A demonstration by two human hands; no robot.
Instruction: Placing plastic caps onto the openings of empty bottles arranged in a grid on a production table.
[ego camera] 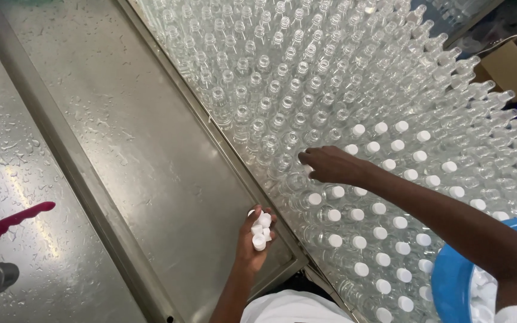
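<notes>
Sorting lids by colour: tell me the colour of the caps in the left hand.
White; the caps in the left hand show in the head view.

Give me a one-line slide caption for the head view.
Right hand reaches over clear bottles, some capped white, while left hand holds white caps.

Bottles (pixel 282 128): clear glossy plastic or glass, cannot tell which. Caps (pixel 260 230) in left hand (pixel 254 239): white matt plastic, smooth. Steel table (pixel 145 155): brushed metal, dull sheen, wet with droplets. Basin (pixel 450 281): blue smooth plastic, slight gloss. Box (pixel 513 69): brown matt cardboard. Pink handle (pixel 13 222): glossy plastic. Garment (pixel 294 308): white cloth, matt.
</notes>
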